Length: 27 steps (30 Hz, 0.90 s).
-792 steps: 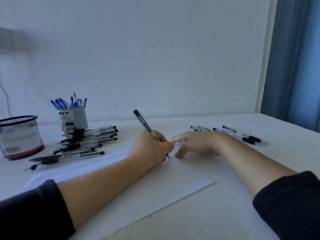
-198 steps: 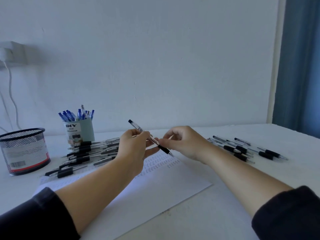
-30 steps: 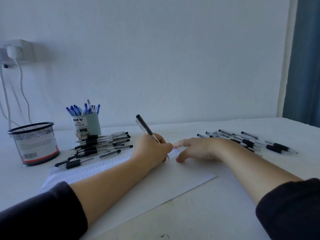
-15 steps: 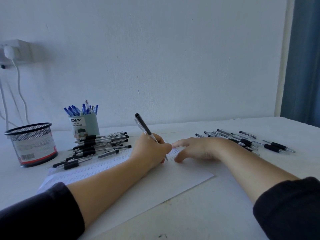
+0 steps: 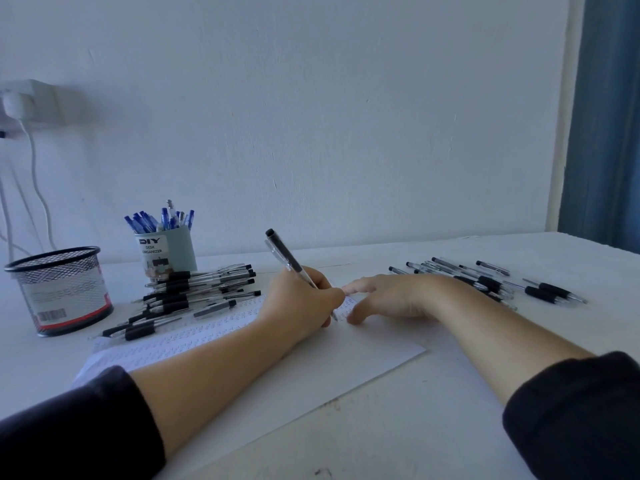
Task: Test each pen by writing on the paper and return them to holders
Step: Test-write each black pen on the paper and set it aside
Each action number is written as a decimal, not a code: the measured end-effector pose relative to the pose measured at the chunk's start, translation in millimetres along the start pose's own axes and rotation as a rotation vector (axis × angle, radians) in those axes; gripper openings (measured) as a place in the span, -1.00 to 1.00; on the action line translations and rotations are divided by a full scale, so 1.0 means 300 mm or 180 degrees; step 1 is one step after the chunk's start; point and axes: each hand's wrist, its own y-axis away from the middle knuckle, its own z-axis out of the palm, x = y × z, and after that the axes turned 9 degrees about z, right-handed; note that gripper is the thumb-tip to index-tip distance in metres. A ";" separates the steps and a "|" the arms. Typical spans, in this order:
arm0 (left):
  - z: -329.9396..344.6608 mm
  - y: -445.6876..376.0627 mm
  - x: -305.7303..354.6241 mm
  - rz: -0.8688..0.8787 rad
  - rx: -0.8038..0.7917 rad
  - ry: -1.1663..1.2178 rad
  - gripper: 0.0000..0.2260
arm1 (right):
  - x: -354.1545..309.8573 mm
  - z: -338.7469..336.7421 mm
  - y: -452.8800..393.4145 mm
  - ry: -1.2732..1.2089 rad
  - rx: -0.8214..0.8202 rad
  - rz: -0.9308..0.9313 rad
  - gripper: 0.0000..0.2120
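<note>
The pen [image 5: 292, 263] is gripped in my left hand [image 5: 301, 299], tip down on the paper [image 5: 311, 368] near its far edge, barrel tilted back toward the wall — a writing hold, so I judge the test stroke is underway. My right hand [image 5: 391, 297] lies open, fingers spread flat on the sheet just beside the tip, pinning it against the drag. Black pens are piled [image 5: 197, 289] at the table's far left by the mesh holder [image 5: 59, 289] and the blue-pen cup [image 5: 166, 251]; others lie scattered [image 5: 491, 282] to the right — probably untested
</note>
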 end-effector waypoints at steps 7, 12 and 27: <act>0.002 -0.003 0.004 0.0030 0.0004 -0.0070 -0.76 | 0.000 0.000 0.002 0.0012 -0.0006 -0.0030 -0.45; 0.000 -0.001 0.000 0.0066 0.0010 -0.0012 -0.77 | -0.001 0.001 -0.004 0.0003 -0.0005 -0.0025 -0.45; -0.048 -0.021 0.007 -0.0461 0.0466 0.1578 -0.72 | 0.003 -0.002 0.011 -0.0005 0.0077 0.0031 -0.48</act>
